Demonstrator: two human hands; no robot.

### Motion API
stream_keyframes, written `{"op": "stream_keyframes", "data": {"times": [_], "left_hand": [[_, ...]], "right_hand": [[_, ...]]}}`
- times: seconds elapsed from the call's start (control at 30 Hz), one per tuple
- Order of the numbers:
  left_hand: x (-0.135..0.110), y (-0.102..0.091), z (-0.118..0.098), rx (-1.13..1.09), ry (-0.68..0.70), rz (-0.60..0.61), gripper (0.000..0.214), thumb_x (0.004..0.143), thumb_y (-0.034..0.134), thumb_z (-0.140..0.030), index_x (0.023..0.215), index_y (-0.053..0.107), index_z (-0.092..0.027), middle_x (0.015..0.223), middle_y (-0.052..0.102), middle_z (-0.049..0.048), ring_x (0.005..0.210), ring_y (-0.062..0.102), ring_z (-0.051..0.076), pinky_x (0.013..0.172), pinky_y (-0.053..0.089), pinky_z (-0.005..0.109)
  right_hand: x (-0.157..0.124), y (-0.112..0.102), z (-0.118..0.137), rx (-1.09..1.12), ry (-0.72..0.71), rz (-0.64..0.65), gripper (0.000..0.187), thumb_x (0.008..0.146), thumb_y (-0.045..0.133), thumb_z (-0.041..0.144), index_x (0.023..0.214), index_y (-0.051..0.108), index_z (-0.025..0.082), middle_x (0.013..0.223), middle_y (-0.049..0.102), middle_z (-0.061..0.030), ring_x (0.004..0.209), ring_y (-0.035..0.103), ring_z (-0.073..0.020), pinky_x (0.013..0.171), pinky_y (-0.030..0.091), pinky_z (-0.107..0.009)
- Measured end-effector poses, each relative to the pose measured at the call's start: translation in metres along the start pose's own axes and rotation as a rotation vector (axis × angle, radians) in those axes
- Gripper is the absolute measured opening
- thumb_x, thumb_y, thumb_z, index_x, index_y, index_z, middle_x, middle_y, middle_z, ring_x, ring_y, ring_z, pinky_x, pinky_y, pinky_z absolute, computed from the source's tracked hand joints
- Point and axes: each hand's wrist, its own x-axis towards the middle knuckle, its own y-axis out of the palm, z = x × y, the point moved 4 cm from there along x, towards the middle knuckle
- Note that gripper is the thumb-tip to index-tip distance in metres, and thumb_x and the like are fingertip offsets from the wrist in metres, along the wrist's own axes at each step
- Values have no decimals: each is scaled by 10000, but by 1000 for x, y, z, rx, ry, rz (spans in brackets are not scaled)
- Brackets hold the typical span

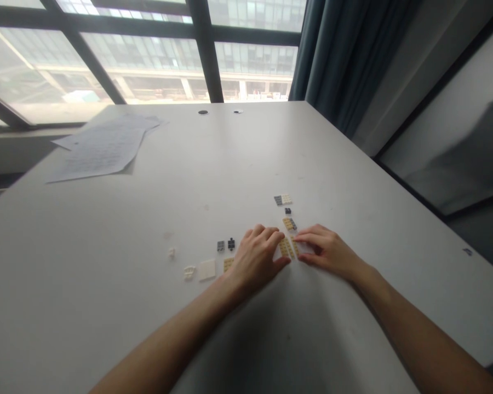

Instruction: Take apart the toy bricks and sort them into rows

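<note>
Both my hands rest on the white table (246,158) with a tan studded plate (287,248) between them. My left hand (258,258) curls its fingers against the plate's left side. My right hand (327,251) pinches the plate's right edge. Small building pieces lie around: a tan and grey plate (290,223) just beyond, a tiny dark piece (287,210), a grey and tan plate (282,200), two dark pieces (225,244), a white flat plate (207,270), a tan piece (228,264) partly under my left hand, and small white pieces (189,272).
Loose printed sheets (102,146) lie at the far left of the table. Two cable holes (203,112) sit near the far edge by the window. A dark curtain (345,60) hangs at the back right, and the table's right edge runs diagonally.
</note>
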Motion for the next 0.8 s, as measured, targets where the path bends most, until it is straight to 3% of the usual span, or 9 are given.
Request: {"op": "stream_keyframes", "data": {"times": [0.23, 0.57, 0.8], "left_hand": [[2, 7, -4, -14, -48, 12, 253, 820, 677, -329, 1023, 592, -204, 1003, 699, 49, 962, 578, 250, 848, 448, 400], [12, 13, -13, 73, -22, -3, 133, 848, 622, -276, 956, 594, -203, 967, 699, 23, 914, 568, 231, 801, 436, 370], [13, 15, -11, 64, -30, -15, 158, 873, 618, -337, 962, 597, -208, 976, 694, 14, 916, 565, 222, 810, 435, 363]], "right_hand": [[5, 5, 1, 24, 4, -12, 264, 845, 687, 275, 1106, 665, 246, 1100, 694, -57, 1005, 616, -217, 898, 515, -387], [2, 4, 0, -4, -29, -82, 173, 881, 641, 281, 1031, 696, 214, 1020, 713, -67, 951, 636, -208, 852, 530, -354], [0, 4, -2, -11, -28, -82, 163, 868, 661, 288, 1007, 699, 213, 1007, 714, -58, 942, 633, -201, 853, 526, -340]]}}
